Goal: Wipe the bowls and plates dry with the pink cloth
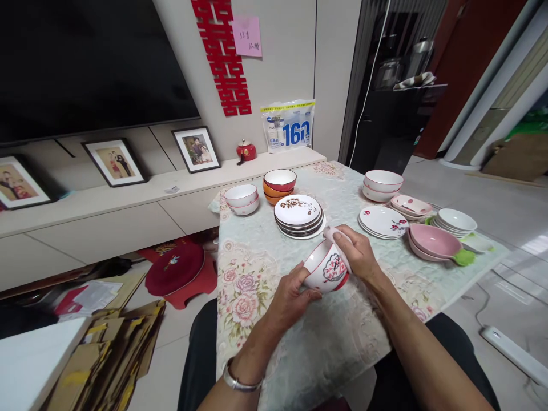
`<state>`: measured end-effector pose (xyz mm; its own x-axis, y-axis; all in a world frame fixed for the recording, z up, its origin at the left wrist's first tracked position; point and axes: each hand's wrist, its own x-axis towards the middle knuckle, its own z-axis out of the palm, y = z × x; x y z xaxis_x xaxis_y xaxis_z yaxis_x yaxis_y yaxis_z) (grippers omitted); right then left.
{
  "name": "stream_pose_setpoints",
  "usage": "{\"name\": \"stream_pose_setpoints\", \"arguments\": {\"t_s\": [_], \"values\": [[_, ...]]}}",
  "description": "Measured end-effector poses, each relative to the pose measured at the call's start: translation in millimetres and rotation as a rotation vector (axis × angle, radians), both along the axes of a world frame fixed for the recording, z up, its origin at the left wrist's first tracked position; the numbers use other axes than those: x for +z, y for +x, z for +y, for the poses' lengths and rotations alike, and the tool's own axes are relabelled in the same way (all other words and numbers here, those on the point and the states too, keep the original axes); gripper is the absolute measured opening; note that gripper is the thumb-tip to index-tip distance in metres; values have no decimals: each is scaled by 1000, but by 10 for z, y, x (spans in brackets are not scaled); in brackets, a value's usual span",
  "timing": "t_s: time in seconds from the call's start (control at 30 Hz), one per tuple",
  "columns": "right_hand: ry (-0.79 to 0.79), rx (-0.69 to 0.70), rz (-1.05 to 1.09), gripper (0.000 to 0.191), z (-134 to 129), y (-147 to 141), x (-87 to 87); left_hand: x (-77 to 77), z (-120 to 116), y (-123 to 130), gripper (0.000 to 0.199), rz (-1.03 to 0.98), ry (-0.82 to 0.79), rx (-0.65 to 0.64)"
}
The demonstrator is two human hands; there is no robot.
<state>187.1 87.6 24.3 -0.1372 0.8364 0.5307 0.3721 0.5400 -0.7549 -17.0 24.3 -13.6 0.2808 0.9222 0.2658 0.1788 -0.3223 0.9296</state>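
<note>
A white bowl [324,270] with a red rim and a red-and-black flower print is tilted on its side above the table. My left hand [291,295] is closed round its near left edge. With my right hand [356,251] I press a folded pale cloth [338,244] against the far right side of the bowl; the fingers are closed on the cloth and partly hide it. Just beyond the bowl stands a stack of white plates [297,210] with brown flowers. To its right lie several white plates [382,221] with red flowers.
Nested bowls [242,198], orange and red bowls [279,185], more white bowls [382,184], pink dishes [434,241] and small white bowls [456,221] stand on the flowered tablecloth [246,288]. A red stool [176,269] and flattened cardboard [107,354] are at left. A power strip [514,351] lies right.
</note>
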Motion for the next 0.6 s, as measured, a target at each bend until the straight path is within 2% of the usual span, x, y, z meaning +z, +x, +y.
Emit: {"name": "stream_pose_setpoints", "arguments": {"t_s": [0.07, 0.17, 0.23, 0.33, 0.43, 0.53, 0.6], "values": [[83, 7, -46, 29, -45, -88, 19, -9, -31, 10, 31, -50, -64, -5], [287, 26, -155, 27, -207, -295, 76, -37, -56, 24, 34, -190, -161, 11], [417, 75, -259, 25, -342, -443, 109, -56, -55, 30, 33, -282, -182, 37], [503, 162, -420, 26, -458, -565, 125, -64, -58, 27, 30, -333, -174, 58], [445, 154, -328, 25, -374, -484, 101, -40, -85, 15, 31, -314, -191, 39], [208, 19, -126, 30, -191, -304, 57, -12, -109, 13, 36, -226, -212, 6], [134, -54, -93, 32, -129, -245, 39, -2, -111, 22, 37, -180, -203, 5]]}}
